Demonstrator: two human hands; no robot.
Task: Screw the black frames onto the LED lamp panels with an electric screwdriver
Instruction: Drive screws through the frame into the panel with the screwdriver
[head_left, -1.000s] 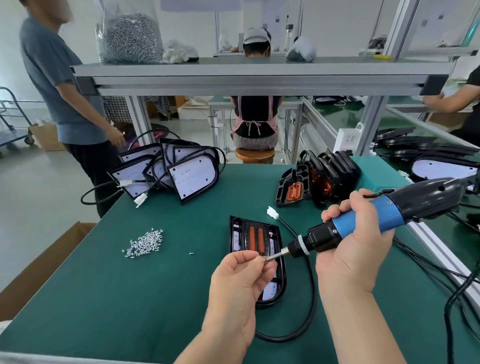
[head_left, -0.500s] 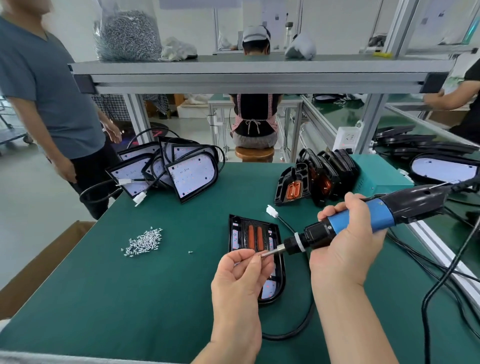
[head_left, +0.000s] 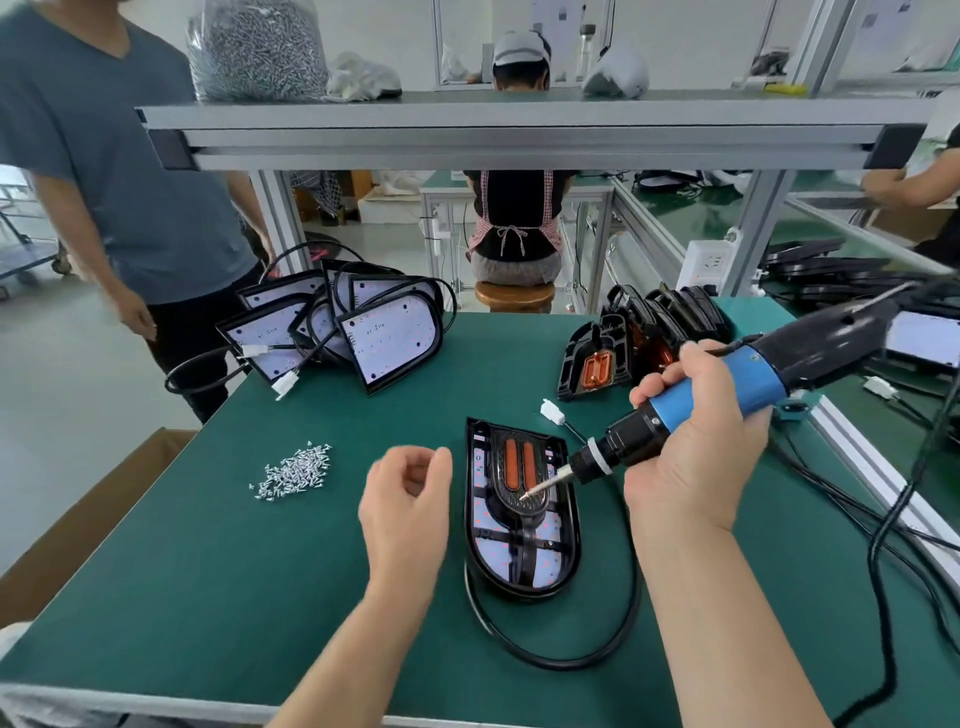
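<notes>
Though not visibly fastened yet, had black frame (head_left: 571, 519) seated on LED lamp panel (head_left: 492, 555), flat at centre of tabletop (head_left: 208, 571). Gripped electric screwdriver (head_left: 748, 384) in right hand (head_left: 696, 447), wrapped tight round blue barrel; aimed bit (head_left: 545, 483) at frame's middle, just below orange inserts (head_left: 519, 462), approx touching. Couldn't make out any screw on bit, nor count those driven. Held left hand (head_left: 405, 499) just beside panel's left edge, loosely curled, w/ nothing visible in it. Judged early in batch: saw bare panels (head_left: 387, 343) leaning at back left, spare frames (head_left: 597, 358) stacked back right, none joined. Had loose screws (head_left: 293, 470) further left, apart from hand. Noted panel's black cable (head_left: 571, 662) looping round near end, white connector (head_left: 552, 412) close to bit, screwdriver cord (head_left: 878, 561) trailing at right: possible snags, nothing blocking frame.
</notes>
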